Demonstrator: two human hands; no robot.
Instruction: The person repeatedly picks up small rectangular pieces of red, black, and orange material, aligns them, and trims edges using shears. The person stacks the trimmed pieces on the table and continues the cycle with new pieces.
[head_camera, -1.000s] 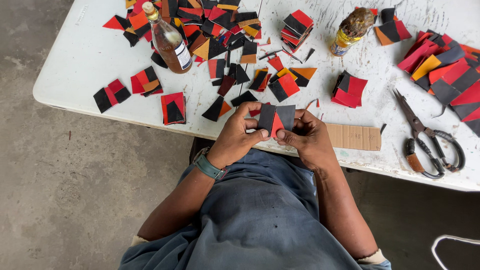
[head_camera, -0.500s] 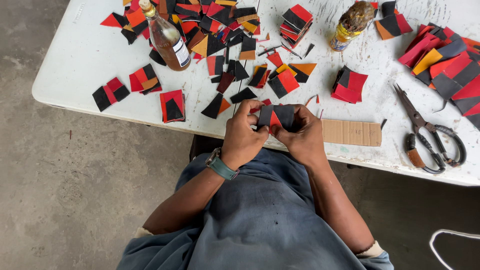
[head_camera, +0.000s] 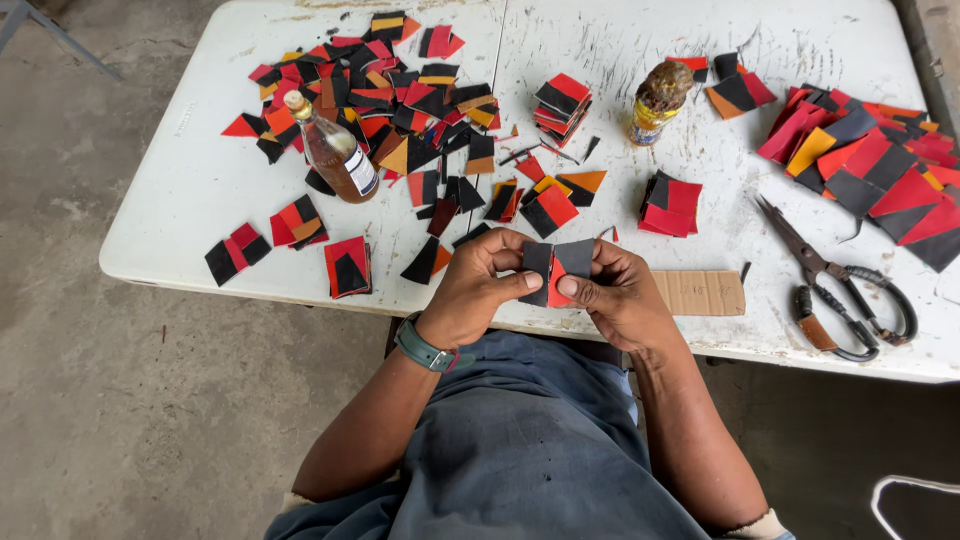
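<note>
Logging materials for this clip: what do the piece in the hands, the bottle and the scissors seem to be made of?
The black and red piece, pinched by the left hand and right hand, looks like matte leather or stiff felt: flat, clean-cut edges. Bottle: clear glass, glossy, amber liquid showing through. Scissors: dark, dull metal, one handle apparently wrapped in brown leather.

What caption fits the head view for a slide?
Both hands, left and right, pinch a black-and-red patch over a white table strewn with patches.
</note>
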